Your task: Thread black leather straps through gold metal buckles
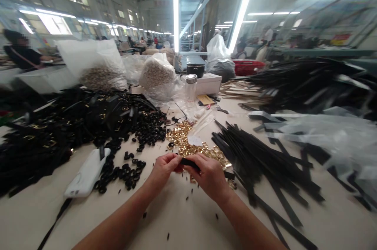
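Observation:
Both my hands meet over the middle of the table, gripping one black strap (188, 162). Its left end is pinched between the thumb and fingers of my left hand (167, 165). My right hand (209, 173) is closed round the strap from the other side, and a dark length of it shows past the right wrist. Just beyond the hands lies a pile of gold metal buckles (184, 136). Small black loops (126, 175) are scattered to the left of my left hand. Loose black straps (259, 159) lie in a bundle to the right.
Black straps with gold buckles (88, 112) are heaped at left, near a white phone or power bank (88, 173). Behind stand bags of small pieces (157, 73), a glass bottle (191, 89) and a white box (207, 84). Translucent plastic sheeting (338, 132) covers straps at right.

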The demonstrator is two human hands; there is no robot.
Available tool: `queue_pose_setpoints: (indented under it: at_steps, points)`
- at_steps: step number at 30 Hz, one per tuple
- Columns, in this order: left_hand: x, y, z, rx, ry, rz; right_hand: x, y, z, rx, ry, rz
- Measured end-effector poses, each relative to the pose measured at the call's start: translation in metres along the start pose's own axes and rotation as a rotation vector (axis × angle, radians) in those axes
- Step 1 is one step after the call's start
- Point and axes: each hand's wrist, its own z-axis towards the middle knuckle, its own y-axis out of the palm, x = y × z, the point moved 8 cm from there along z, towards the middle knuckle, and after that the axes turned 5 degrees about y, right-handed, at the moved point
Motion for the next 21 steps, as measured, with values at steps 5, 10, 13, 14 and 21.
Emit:
queue_pose_setpoints:
  at_steps: [5,10,13,14,21]
  points:
    - [0.0062,0.0022,0.0002,0.009,0.028,-0.035,0.0002,0.0005,0.001,0.021,-0.077,0.023]
    - [0.0054,0.004,0.0003,-0.011,0.019,-0.063,0.0017,0.0052,0.0009,-0.022,-0.092,0.011]
    - [0.0036,0.0058,0.0001,-0.033,0.011,-0.074,0.0021,0.0076,0.0,-0.051,-0.101,-0.012]
    - [0.0029,0.0066,0.0,-0.037,0.009,-0.074,0.0023,0.008,-0.0001,-0.056,-0.106,-0.018]
    - [0.0076,0.0038,0.0024,-0.087,0.035,-0.039,0.0063,0.0033,0.0019,-0.044,-0.116,-0.059]
